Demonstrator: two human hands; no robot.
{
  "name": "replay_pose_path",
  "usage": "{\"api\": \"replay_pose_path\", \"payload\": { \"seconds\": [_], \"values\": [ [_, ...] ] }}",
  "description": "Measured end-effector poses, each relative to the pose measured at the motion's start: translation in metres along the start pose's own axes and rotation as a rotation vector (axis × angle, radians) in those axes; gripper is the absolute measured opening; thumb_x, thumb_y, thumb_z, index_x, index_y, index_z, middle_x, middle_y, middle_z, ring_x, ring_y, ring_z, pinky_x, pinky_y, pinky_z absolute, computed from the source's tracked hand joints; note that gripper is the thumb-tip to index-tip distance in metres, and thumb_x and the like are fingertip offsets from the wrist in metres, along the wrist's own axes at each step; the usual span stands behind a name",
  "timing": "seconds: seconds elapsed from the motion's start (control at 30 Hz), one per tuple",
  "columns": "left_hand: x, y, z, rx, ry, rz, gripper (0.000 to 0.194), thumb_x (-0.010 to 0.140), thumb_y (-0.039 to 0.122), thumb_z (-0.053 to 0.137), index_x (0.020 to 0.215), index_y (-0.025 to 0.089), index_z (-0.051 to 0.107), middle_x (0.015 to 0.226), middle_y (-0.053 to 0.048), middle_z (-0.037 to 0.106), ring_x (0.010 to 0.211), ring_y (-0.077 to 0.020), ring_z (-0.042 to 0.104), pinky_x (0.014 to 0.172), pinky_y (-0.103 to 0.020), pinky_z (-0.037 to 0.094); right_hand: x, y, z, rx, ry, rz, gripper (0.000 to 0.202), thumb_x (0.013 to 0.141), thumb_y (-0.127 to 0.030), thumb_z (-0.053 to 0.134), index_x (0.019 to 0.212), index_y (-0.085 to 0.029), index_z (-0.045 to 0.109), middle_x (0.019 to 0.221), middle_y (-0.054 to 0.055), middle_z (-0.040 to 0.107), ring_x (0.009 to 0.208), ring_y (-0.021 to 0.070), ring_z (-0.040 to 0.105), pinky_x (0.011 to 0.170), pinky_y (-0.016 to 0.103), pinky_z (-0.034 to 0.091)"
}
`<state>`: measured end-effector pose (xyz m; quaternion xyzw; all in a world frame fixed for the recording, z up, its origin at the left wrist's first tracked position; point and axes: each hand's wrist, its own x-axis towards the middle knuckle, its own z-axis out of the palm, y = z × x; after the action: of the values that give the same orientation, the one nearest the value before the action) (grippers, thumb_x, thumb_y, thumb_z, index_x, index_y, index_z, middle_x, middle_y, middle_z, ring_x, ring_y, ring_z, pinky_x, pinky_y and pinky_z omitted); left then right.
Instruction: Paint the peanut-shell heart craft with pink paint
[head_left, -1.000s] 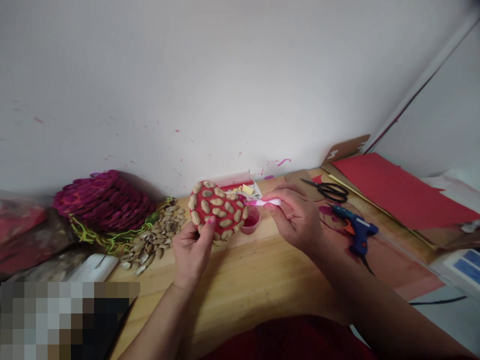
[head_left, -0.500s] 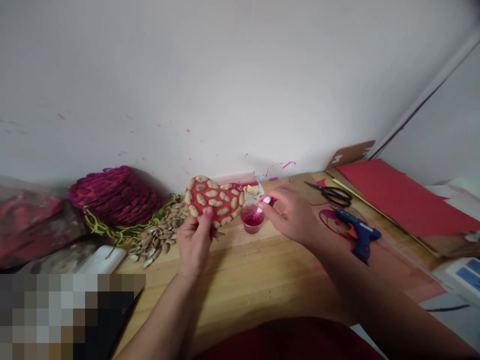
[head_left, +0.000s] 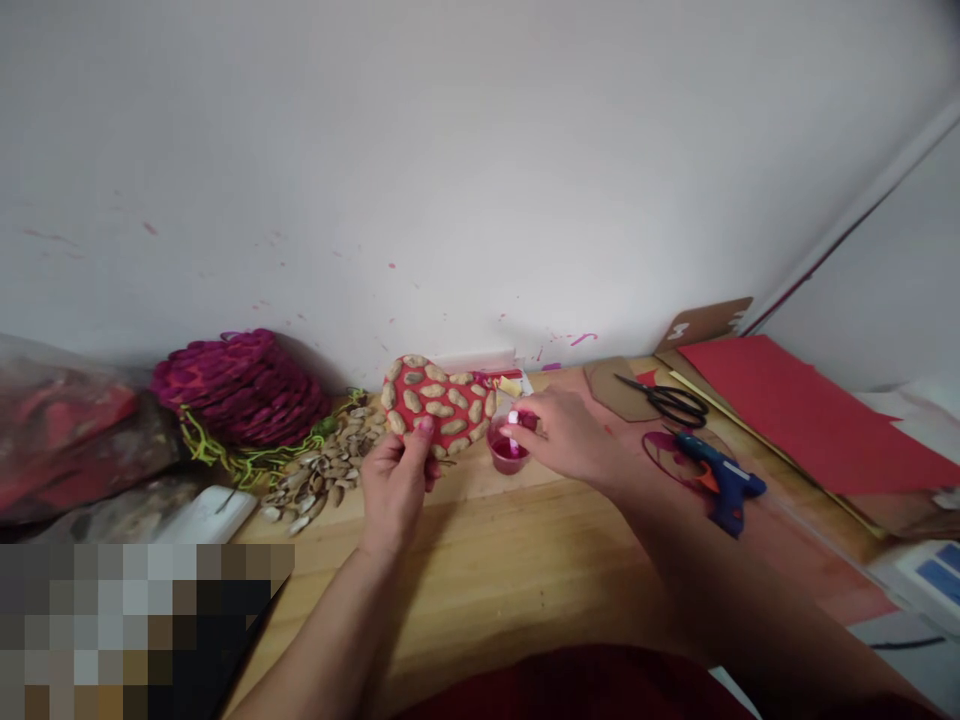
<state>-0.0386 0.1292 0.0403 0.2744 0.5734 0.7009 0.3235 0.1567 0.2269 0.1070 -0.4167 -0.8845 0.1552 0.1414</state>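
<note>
My left hand (head_left: 397,485) grips the lower part of a red heart-shaped board (head_left: 411,405) covered with peanut shells, thumb on its face. Just right of the board stands a small clear cup (head_left: 508,464) holding dark pink liquid, likely paint. My right hand (head_left: 564,432) is closed in a pinch around a short white stick (head_left: 514,420), held upright over the cup. The stick's lower end is down inside the cup; whether it is a brush or a swab cannot be made out.
Loose peanut shells (head_left: 330,470) and a magenta stack of stitched pieces (head_left: 240,390) lie left. On the right are black scissors (head_left: 671,400), a blue glue gun (head_left: 724,478), brown cardboard (head_left: 619,390) and red sheets (head_left: 817,410). A white wall (head_left: 480,180) rises behind.
My right hand has shifted slightly left and turned the white stick from slanted to upright, its end lower in the cup. My left hand still holds the heart-shaped board.
</note>
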Motion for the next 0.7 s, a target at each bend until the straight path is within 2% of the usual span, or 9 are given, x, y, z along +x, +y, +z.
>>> {"api": "replay_pose_path", "payload": {
  "seconds": [0.1, 0.2, 0.33, 0.47, 0.57, 0.7],
  "values": [
    [0.000, -0.002, -0.002, 0.042, -0.004, 0.047, 0.045, 0.083, 0.054, 0.083, 0.065, 0.020, 0.059, 0.051, 0.003, 0.056, 0.043, -0.0094, 0.045, 0.041, -0.021, 0.034, -0.003, 0.006, 0.004, 0.024, 0.033, -0.003, 0.017, 0.096, -0.029, 0.072, 0.082, -0.020, 0.071, 0.074, 0.004, 0.068, 0.078, 0.0200, 0.055, 0.076, 0.034, 0.034],
    [-0.001, -0.004, -0.004, 0.091, -0.002, 0.101, 0.041, 0.082, 0.048, 0.084, 0.064, 0.020, 0.059, 0.051, 0.004, 0.052, 0.045, -0.0095, 0.042, 0.043, -0.022, 0.032, -0.007, 0.012, 0.001, 0.100, 0.122, -0.041, 0.013, 0.097, -0.027, 0.068, 0.086, -0.020, 0.070, 0.077, 0.004, 0.069, 0.079, 0.0204, 0.057, 0.079, 0.035, 0.038],
    [-0.002, -0.006, -0.007, 0.100, 0.013, 0.113, 0.036, 0.080, 0.045, 0.086, 0.069, 0.019, 0.065, 0.057, 0.004, 0.055, 0.051, -0.0094, 0.042, 0.048, -0.022, 0.033, -0.013, 0.015, -0.010, 0.269, 0.367, -0.142, 0.020, 0.102, -0.030, 0.058, 0.085, -0.022, 0.064, 0.081, 0.003, 0.071, 0.079, 0.0191, 0.061, 0.079, 0.035, 0.043],
    [-0.004, -0.004, -0.007, 0.078, 0.021, 0.117, 0.035, 0.077, 0.049, 0.088, 0.078, 0.018, 0.072, 0.067, 0.001, 0.063, 0.056, -0.0106, 0.046, 0.052, -0.022, 0.036, -0.018, 0.014, -0.018, 0.348, 0.576, -0.203, 0.017, 0.103, -0.034, 0.059, 0.091, -0.025, 0.064, 0.084, 0.002, 0.073, 0.081, 0.0195, 0.064, 0.079, 0.036, 0.047],
    [-0.006, -0.002, -0.005, 0.050, 0.024, 0.113, 0.039, 0.076, 0.054, 0.087, 0.076, 0.019, 0.071, 0.065, 0.000, 0.063, 0.055, -0.0117, 0.048, 0.051, -0.023, 0.037, -0.021, 0.011, -0.016, 0.384, 0.641, -0.249, 0.014, 0.105, -0.033, 0.059, 0.096, -0.026, 0.066, 0.089, 0.003, 0.074, 0.085, 0.0203, 0.067, 0.081, 0.037, 0.049],
    [-0.006, -0.003, -0.004, 0.026, 0.021, 0.081, 0.043, 0.075, 0.057, 0.087, 0.070, 0.020, 0.066, 0.057, 0.002, 0.058, 0.051, -0.0117, 0.046, 0.048, -0.024, 0.034, -0.021, 0.010, -0.012, 0.385, 0.667, -0.332, 0.010, 0.104, -0.029, 0.060, 0.098, -0.026, 0.067, 0.091, 0.002, 0.075, 0.089, 0.0203, 0.067, 0.084, 0.037, 0.050]
  ]
}}
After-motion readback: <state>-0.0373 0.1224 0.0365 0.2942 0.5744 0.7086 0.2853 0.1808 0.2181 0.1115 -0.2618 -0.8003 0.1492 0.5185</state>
